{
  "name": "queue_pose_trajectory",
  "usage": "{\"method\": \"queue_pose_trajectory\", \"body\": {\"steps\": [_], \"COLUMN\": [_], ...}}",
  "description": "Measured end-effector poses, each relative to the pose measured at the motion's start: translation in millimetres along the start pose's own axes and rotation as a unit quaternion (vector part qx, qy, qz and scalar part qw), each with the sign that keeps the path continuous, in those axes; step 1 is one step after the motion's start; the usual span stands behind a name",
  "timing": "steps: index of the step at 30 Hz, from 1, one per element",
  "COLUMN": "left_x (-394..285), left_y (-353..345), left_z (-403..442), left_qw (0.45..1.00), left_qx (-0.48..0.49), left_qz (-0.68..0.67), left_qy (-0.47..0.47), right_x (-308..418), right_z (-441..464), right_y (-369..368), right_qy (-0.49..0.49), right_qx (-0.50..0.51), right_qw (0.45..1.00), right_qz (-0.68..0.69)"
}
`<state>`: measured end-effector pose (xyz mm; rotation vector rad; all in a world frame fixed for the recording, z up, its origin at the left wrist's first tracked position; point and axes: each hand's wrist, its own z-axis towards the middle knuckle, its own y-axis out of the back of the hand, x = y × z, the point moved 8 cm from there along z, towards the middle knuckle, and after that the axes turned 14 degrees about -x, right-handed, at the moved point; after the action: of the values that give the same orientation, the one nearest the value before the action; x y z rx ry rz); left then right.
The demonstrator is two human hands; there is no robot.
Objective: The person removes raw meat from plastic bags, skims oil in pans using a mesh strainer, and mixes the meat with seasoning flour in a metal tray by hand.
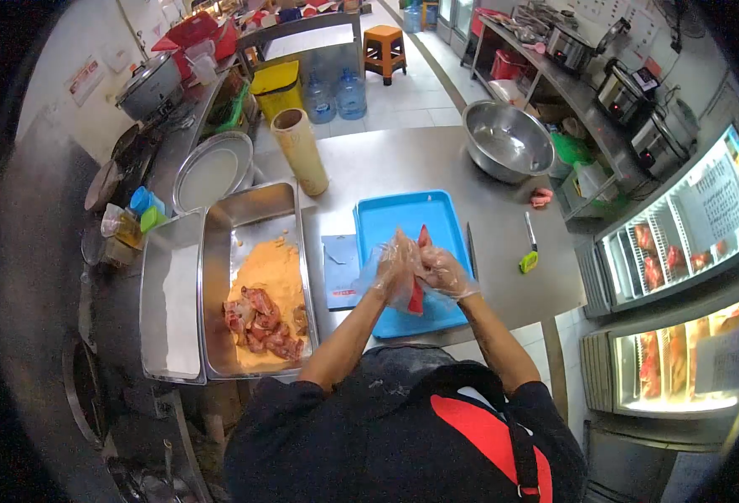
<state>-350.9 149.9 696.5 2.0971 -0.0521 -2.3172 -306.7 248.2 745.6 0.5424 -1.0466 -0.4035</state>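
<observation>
Both of my hands wear clear, loose plastic gloves and meet above a blue tray (371, 215) on the steel table. My left hand (396, 267) and my right hand (443, 273) are closed around a flat red thing (416, 298). One end of it sticks up between the hands and the other hangs below; its kind is not clear. Beside the tray on the left lies a flat blue-grey packet or board (338, 267). A deep steel pan (249, 216) further left holds orange powder (271, 261) with raw meat pieces (260, 322) on it.
A pan of white powder (171, 302) adjoins the steel pan. A roll of film (301, 152) stands behind. A knife (471, 250) lies along the tray's right edge. Farther right are a steel bowl (509, 141), a thermometer-like tool (529, 251) and lit display fridges (675, 251).
</observation>
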Motion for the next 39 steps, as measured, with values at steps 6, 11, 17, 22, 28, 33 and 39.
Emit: {"method": "queue_pose_trajectory", "body": {"steps": [6,11,17,22,28,33,39], "left_x": [-28.6,41.4,68.9,82.0,-3.0,-23.2,18.2], "left_y": [0.2,1.5,3.6,25.0,-38.7,-49.6,-64.7], "left_z": [-12.5,5.9,10.6,46.5,52.3,57.6,90.5], "left_qw": [0.985,0.941,0.86,0.936,0.992,0.988,0.907], "left_qx": [0.048,-0.077,-0.103,-0.104,0.064,0.125,0.017], "left_qz": [-0.07,-0.263,-0.408,-0.305,0.103,0.082,0.344], "left_qy": [0.151,0.197,0.288,0.14,-0.031,0.048,-0.243], "right_x": [19.6,8.8,13.7,20.1,66.8,75.9,57.4], "right_z": [1.4,-7.6,-43.2,-77.0,-62.1,-32.4,-22.9], "right_y": [-0.3,-22.8,-20.8,-7.4,-3.7,3.3,-15.5], "right_qy": [0.082,-0.011,-0.025,-0.034,0.103,0.074,-0.071], "right_qx": [-0.003,0.083,0.062,0.009,-0.002,-0.038,-0.003], "right_qw": [0.996,0.993,0.982,0.999,0.966,0.989,0.95], "right_qz": [0.046,-0.085,-0.176,-0.001,-0.235,-0.126,-0.305]}}
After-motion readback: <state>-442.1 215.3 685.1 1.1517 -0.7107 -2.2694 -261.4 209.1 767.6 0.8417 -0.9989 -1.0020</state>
